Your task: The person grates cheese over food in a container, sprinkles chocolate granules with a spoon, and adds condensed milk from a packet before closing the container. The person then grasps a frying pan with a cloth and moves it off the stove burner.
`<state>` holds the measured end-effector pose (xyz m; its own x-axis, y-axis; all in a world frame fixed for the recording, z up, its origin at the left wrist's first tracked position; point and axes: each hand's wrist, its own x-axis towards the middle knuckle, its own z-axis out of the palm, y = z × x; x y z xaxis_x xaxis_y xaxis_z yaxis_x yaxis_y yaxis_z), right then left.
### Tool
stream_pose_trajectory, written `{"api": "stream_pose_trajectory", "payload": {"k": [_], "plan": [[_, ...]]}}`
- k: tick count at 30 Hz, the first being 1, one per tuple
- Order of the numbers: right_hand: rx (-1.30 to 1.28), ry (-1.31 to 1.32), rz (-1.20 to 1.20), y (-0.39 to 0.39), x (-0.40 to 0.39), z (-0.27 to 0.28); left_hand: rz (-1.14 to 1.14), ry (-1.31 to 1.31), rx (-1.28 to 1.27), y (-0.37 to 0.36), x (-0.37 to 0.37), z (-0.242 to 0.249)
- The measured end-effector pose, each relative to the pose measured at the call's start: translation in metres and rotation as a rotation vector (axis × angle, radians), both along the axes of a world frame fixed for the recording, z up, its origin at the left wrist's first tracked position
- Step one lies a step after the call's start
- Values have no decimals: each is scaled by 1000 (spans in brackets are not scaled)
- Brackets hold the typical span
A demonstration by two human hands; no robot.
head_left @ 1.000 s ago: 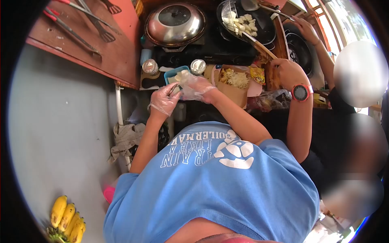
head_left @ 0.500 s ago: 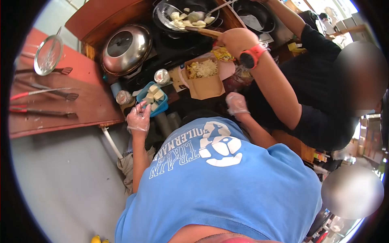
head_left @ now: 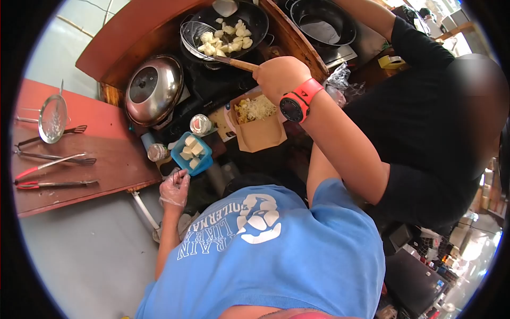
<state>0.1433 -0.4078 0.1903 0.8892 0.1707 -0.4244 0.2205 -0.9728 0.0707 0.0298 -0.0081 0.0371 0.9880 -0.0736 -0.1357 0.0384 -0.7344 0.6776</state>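
My left hand (head_left: 174, 190), in a clear plastic glove, is closed in a pinch at the near edge of a blue plastic container (head_left: 206, 159). A thin dark piece shows at its fingertips, too small to name. Pale, block-like chunks (head_left: 192, 147) lie in the container. Only my right forearm (head_left: 321, 169) shows; the hand is hidden behind a co-worker's arm. Farther off, an open cardboard box (head_left: 261, 135) holds shredded pale topping over food (head_left: 257, 109).
A co-worker's hand (head_left: 284, 77) grips a wire strainer (head_left: 197, 38) at a wok (head_left: 260, 24) of pale pieces. A lidded pan (head_left: 154, 90) and jars (head_left: 200, 124) stand nearby. Tongs (head_left: 58, 184) and a round sieve (head_left: 52, 119) are on the red board (head_left: 114, 178) at left.
My right hand has gone out of sight behind the co-worker's arm. The view has shifted. The strainer now lies over the wok's left side, and a ladle has moved up.
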Motion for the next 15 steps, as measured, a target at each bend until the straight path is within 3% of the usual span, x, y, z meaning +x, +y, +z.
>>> {"api": "stream_pose_trajectory", "payload": {"k": [3, 11, 15], "plan": [[78, -161, 57, -12, -4, -8, -24, 10, 22, -7, -1, 10], [129, -248, 68, -19, -8, -9, -109, 37, 97, -19, 5, 12], [-79, -198, -92, -1, -9, -30, -124, 43, 27, -19, 8, -1]]}}
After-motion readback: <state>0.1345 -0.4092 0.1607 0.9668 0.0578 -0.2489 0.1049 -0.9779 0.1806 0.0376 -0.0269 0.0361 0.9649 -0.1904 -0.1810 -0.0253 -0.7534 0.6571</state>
